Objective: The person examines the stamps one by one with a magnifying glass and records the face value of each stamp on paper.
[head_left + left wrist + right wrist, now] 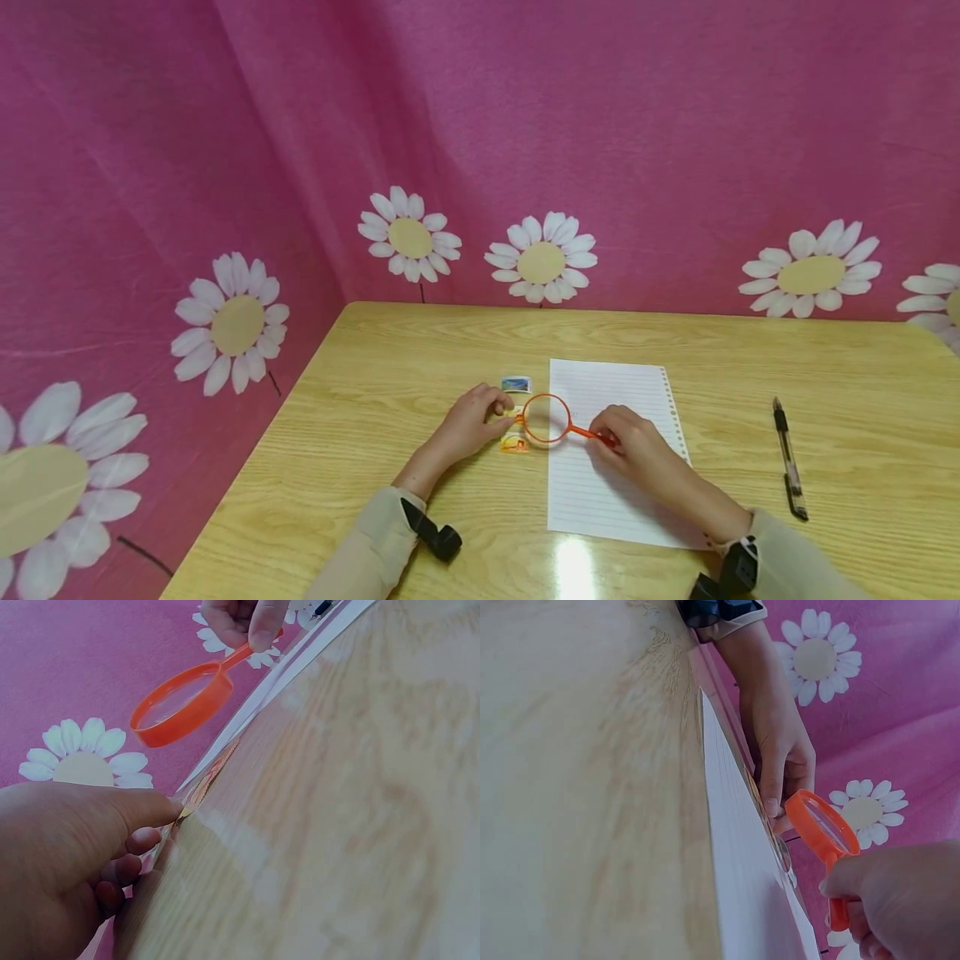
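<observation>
My right hand (633, 446) grips the handle of an orange magnifying glass (571, 428), also plain in the right wrist view. Its round lens is raised over the left edge of a lined sheet of paper (600, 492). Just left of the lens, my left hand (474, 421) has thumb and forefinger at a small yellow-orange stamp (518, 414), seeming to pinch its edge. That stamp lies in a column between a blue-green stamp (516, 384) and another orange one (514, 444). In the left wrist view the thumb (154, 806) meets the stamp; the forefinger is mostly hidden.
A black-capped clear pen (787, 462) lies on the wooden table (420, 358) to the right of the paper. Pink cloth (637, 125) with white daisies hangs behind and to the left of the table. Each wrist wears a black camera (435, 533).
</observation>
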Demonstrator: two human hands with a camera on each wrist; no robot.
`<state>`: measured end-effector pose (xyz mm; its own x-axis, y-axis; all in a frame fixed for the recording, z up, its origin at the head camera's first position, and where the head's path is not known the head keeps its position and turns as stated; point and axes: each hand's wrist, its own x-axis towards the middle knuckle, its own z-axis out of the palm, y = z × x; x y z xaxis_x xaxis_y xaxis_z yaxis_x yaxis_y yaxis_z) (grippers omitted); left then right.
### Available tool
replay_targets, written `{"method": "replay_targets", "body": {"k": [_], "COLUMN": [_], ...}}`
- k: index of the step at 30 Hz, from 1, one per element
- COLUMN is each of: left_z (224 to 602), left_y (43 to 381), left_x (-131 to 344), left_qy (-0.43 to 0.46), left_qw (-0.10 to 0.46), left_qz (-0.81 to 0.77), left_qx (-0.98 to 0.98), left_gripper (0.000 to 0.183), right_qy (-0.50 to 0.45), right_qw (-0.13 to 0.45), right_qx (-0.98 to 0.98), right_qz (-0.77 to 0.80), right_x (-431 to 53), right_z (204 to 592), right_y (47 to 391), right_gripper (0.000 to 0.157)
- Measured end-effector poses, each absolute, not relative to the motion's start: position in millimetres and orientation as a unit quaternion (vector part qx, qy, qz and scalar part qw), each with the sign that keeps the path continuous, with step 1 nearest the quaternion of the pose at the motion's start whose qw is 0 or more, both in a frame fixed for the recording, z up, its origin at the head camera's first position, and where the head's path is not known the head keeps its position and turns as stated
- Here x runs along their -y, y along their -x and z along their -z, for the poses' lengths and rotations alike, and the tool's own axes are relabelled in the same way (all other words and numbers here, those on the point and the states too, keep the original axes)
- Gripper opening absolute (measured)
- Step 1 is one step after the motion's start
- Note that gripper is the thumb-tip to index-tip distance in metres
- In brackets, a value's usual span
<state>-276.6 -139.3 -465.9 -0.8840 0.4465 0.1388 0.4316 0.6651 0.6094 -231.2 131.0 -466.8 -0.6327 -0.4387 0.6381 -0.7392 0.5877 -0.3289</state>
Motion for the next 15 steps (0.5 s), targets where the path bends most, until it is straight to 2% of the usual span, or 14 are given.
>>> {"method": "replay_targets", "body": {"k": [15], "left_z": [467.2], "left_y": [276.6], "left_x": [140.3], "left_qy": [-0.242], "left_qw": [0.005], "left_qz": [-0.332], "left_qx": [-0.912], "left_gripper": [0.011], "right_qy": [-0.340], "right_qw": [0.240], "right_qx": [0.858], "right_qz": [-0.301], "right_x": [-120.4], "right_z": [466.1], "right_y": [235.4], "right_gripper": [0.022]}}
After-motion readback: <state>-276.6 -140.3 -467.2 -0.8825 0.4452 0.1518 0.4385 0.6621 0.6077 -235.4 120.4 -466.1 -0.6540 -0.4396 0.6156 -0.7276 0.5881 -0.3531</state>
